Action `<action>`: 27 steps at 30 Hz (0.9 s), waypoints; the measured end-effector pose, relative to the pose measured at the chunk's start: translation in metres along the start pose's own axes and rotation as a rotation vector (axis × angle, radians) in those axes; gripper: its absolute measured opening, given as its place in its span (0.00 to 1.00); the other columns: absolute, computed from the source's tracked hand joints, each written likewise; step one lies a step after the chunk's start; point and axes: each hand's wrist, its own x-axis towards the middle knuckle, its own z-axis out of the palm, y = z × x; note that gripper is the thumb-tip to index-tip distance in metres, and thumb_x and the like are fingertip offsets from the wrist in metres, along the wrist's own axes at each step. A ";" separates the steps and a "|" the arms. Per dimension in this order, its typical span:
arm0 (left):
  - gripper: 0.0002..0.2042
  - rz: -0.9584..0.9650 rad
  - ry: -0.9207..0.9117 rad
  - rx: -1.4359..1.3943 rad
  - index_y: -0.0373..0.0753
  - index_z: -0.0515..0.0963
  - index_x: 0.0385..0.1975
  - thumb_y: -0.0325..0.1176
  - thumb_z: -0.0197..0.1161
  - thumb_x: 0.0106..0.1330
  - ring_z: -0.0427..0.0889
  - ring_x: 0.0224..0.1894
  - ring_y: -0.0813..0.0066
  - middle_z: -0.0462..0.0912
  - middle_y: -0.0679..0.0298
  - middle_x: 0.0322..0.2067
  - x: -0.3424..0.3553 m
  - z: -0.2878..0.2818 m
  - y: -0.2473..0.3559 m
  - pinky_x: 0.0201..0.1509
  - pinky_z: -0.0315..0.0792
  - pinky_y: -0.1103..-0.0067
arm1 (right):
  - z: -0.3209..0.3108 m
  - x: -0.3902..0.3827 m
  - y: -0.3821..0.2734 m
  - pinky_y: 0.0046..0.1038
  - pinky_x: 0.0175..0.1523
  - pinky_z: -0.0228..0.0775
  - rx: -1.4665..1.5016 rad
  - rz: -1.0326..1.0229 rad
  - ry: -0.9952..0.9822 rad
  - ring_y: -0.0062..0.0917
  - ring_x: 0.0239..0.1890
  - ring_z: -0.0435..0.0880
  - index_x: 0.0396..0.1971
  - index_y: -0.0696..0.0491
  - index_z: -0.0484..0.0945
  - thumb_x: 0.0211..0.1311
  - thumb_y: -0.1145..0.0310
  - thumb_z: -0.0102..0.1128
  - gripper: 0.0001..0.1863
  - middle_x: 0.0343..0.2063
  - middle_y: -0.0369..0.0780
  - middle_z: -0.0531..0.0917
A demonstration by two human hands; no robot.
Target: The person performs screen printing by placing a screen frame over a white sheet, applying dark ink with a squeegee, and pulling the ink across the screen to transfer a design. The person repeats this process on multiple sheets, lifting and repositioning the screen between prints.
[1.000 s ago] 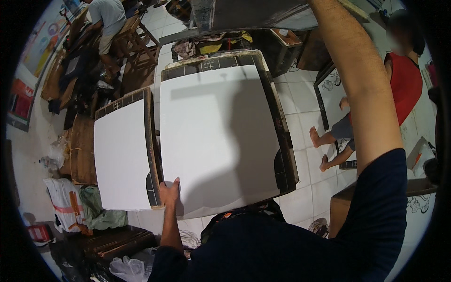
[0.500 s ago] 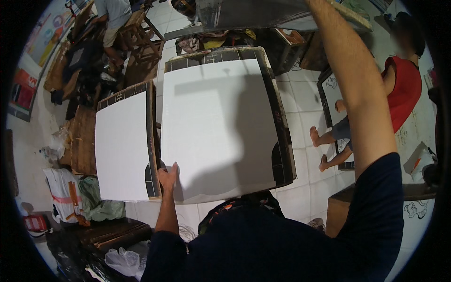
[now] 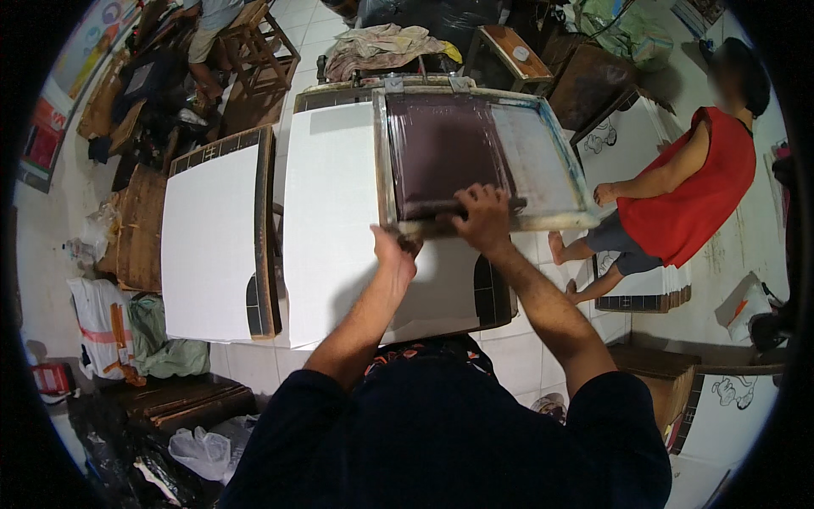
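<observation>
A wooden-framed printing screen (image 3: 383, 161) extends over the right part of a large white sheet (image 3: 326, 220) on the board in front of me. Its mesh has a dark maroon panel (image 3: 445, 140) with a pale strip to the right. My left hand (image 3: 397, 254) grips the frame's near left corner, thumb up, the other fingers partly hidden. My right hand (image 3: 485, 219) is closed over a dark squeegee (image 3: 432, 208) lying across the near end of the panel. Whether the frame rests flat on the sheet I cannot tell.
A second board with a white sheet (image 3: 212, 242) stands to the left. Crumpled rags (image 3: 381, 51) lie beyond the screen, near a small wooden stool (image 3: 513, 53). At right, a person in a red top (image 3: 691, 187) stands by stacked printed sheets (image 3: 649, 284).
The screen has come down from above onto the board's right side. My right hand has lowered from overhead to the squeegee; my left has moved from the board's left edge to the frame.
</observation>
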 end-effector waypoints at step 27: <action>0.62 1.110 -0.113 1.884 0.27 0.55 0.74 0.46 0.85 0.39 0.59 0.77 0.45 0.66 0.44 0.70 0.079 -0.128 -0.017 0.80 0.50 0.46 | 0.197 0.237 0.112 0.40 0.58 0.64 0.011 -0.116 0.292 0.30 0.46 0.79 0.44 0.44 0.84 0.61 0.75 0.62 0.13 0.37 0.32 0.80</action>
